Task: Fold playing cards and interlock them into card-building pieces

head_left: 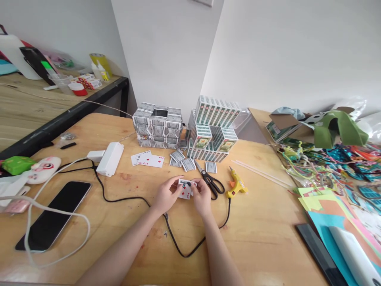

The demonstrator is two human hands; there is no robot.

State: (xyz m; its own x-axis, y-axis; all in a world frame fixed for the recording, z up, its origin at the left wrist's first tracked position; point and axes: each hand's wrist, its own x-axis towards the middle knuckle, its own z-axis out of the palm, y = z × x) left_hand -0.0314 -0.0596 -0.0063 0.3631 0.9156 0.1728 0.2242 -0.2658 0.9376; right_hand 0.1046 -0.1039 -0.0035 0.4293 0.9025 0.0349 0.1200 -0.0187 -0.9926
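Between my two hands is a playing card with red diamonds, its top edge bent over. My left hand pinches its left side, and my right hand grips the right side. Just beyond, patterned card pieces and two face-up cards lie on the table. Black-handled scissors rest close to my right hand, with a yellow glue gun further right. Behind stands a box-like structure built from folded cards.
Stacked card boxes stand at the back. A black cable crosses the wooden table and passes under my forearms. At left are a power strip and a phone; coloured paper and craft stems crowd the right.
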